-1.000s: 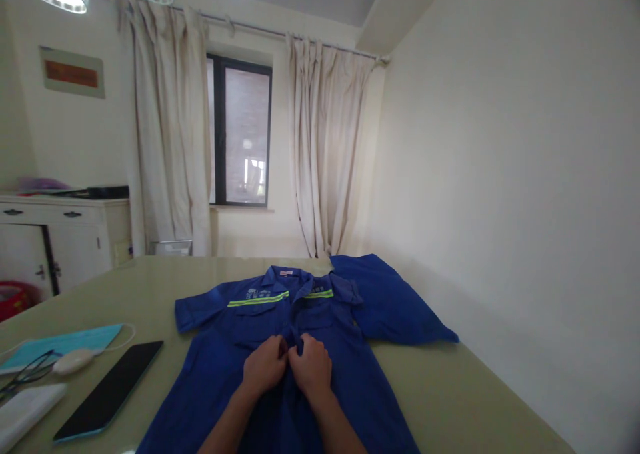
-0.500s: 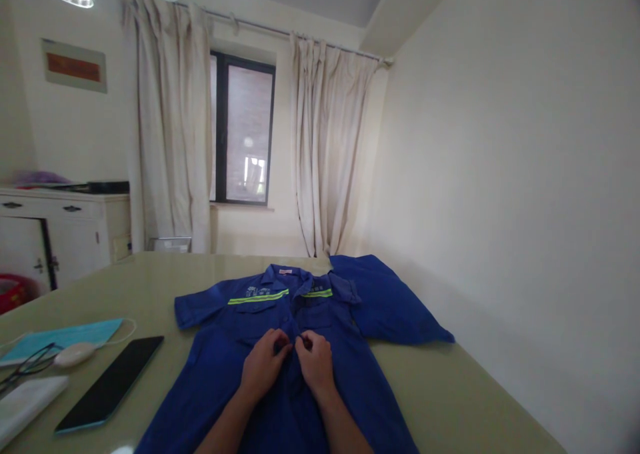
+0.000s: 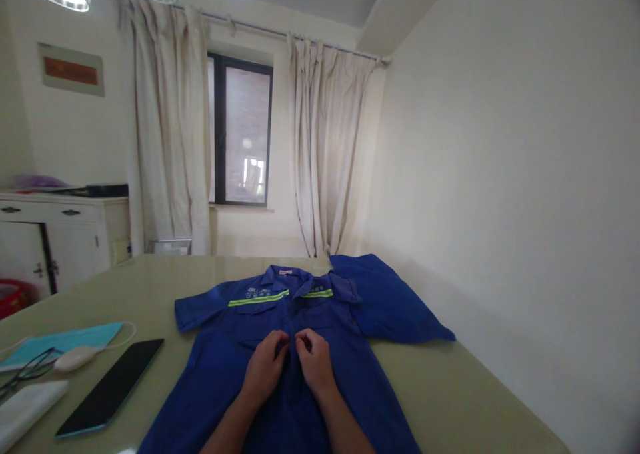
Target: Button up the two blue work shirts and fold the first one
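Observation:
A blue short-sleeved work shirt [image 3: 220,374] with yellow-green reflective stripes across the chest lies face up, its collar pointing away from me. Over the front opening, my left hand [image 3: 269,364] pinches the shirt's edge between thumb and fingers. Just beside it, my right hand [image 3: 314,361] is closed in the same way on the opposite edge. Only a small gap separates the fingertips. Whatever button or buttonhole may be under them is hidden.
Another folded blue garment [image 3: 395,301] lies at the right, touching the shirt's sleeve. On the left of the table [image 3: 450,401] are a black phone [image 3: 113,387], a blue face mask [image 3: 65,344], glasses [image 3: 30,367], a pale computer mouse [image 3: 75,359] and a white object [image 3: 30,411].
Both hands stay at the shirt's front opening; the fingertips have shifted slightly. The shirt lies where it was, and the camera view has moved a little.

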Demonstrator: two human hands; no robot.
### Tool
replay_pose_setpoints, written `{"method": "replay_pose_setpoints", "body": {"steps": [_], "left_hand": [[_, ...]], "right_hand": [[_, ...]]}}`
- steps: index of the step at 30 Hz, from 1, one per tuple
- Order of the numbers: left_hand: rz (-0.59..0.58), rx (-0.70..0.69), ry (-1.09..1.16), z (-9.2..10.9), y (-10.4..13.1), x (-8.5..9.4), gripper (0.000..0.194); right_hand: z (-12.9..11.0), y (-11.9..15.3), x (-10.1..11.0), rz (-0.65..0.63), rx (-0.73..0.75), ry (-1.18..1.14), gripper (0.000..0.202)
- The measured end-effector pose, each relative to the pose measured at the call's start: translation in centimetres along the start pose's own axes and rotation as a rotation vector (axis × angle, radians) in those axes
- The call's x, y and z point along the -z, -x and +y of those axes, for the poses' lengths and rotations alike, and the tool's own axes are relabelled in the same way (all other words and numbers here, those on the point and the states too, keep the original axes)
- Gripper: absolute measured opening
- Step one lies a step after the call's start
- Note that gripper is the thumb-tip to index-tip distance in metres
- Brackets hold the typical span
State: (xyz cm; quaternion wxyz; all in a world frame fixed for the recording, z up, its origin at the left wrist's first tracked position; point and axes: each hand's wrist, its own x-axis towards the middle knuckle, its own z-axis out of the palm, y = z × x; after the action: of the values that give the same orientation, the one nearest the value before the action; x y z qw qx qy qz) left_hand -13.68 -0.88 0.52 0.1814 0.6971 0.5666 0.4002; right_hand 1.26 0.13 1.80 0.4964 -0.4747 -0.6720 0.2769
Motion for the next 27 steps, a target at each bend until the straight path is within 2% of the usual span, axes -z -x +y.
{"method": "replay_pose_setpoints", "body": {"steps": [6, 13, 19, 27], "left_hand": [[0.06, -0.014, -0.107, 0.17, 0.23, -0.27, 0.017], [0.111, -0.079, -0.009, 0.56, 0.32, 0.09, 0.021], [0.08, -0.063, -0.004, 0.76, 0.31, 0.57, 0.024], [0.121, -0.066, -0.036, 0.81, 0.48, 0.38, 0.025]], "right_hand": [[0.1, 0.09, -0.08, -0.051, 0.032, -0.008, 0.012], [0.48, 0.14, -0.24, 0.032, 0.033, 0.09, 0.011], [0.84, -0.01, -0.42, 0.005, 0.018, 0.03, 0.014], [0.21, 0.19, -0.15, 0.001, 0.047, 0.022, 0.014]]}}
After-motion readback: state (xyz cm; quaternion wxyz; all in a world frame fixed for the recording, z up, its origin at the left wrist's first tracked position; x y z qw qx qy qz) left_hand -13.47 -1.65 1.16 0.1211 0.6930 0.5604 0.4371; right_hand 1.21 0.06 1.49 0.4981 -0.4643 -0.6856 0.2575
